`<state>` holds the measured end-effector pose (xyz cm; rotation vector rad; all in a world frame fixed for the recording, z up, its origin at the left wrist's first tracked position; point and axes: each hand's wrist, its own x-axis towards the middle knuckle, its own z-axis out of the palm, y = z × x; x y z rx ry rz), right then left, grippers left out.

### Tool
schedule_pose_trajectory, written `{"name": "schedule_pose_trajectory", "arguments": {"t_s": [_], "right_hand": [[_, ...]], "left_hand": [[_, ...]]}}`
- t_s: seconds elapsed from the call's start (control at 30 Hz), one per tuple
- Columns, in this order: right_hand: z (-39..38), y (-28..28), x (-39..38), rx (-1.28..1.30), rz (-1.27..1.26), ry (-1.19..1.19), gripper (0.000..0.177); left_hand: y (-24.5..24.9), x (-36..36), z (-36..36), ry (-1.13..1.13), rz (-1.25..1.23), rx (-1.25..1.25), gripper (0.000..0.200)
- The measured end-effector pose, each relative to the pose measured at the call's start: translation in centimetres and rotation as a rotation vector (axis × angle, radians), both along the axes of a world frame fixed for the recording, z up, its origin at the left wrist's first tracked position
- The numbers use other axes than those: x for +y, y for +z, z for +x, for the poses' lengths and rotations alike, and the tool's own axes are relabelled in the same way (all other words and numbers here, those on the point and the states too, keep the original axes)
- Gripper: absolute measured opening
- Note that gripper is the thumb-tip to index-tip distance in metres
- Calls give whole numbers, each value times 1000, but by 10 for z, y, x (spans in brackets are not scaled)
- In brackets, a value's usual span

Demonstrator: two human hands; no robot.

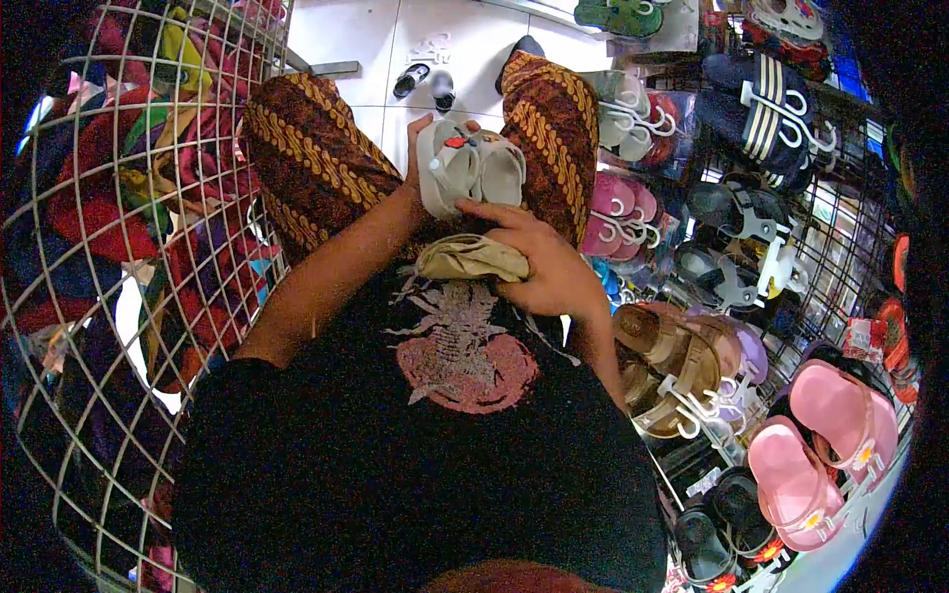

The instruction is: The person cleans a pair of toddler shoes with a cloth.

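A pair of pale grey-white children's sandals [450, 170], with small red and blue decorations on the straps, is held up between my knees. My left hand [414, 153] is closed round the pair from the left and behind; most of its fingers are hidden by the sandals. Just below, my right hand [547, 259] grips a folded beige cloth [470, 259] against its thumb side. The right index finger reaches out to the heel end of the sandals, touching or very near them.
To the right, a black wire rack [820, 212] carries hanging footwear, including pink clogs [791, 474] and brown sandals [657, 356]. At left stands a wire grid [198, 198] with colourful goods behind it. Small dark shoes [443, 91] lie on the white tiled floor [346, 30].
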<state>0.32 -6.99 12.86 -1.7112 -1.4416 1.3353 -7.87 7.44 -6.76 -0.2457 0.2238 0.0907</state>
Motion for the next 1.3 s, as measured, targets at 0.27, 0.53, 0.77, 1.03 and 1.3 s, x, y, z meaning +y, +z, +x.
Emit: {"name": "schedule_pose_trajectory", "arguments": {"t_s": [0.27,0.53,0.77,1.03,1.3], "right_hand": [[-5,7,-1,-66,-8,-94,42],[9,-10,-22,-13,-12,-537,48],[13,-8,-41,-568,-511,-549,39],[-4,-12,-38,-684,-632,-430,39],[4,-18,-41,-522,-634,-364,41]], "left_hand": [[7,-5,0,-27,139,157,62],[2,-5,2,23,21,-43,67],[23,-10,1,12,156,-39,68],[-2,-22,3,25,126,-167,65],[6,-19,1,15,88,-236,63]]}}
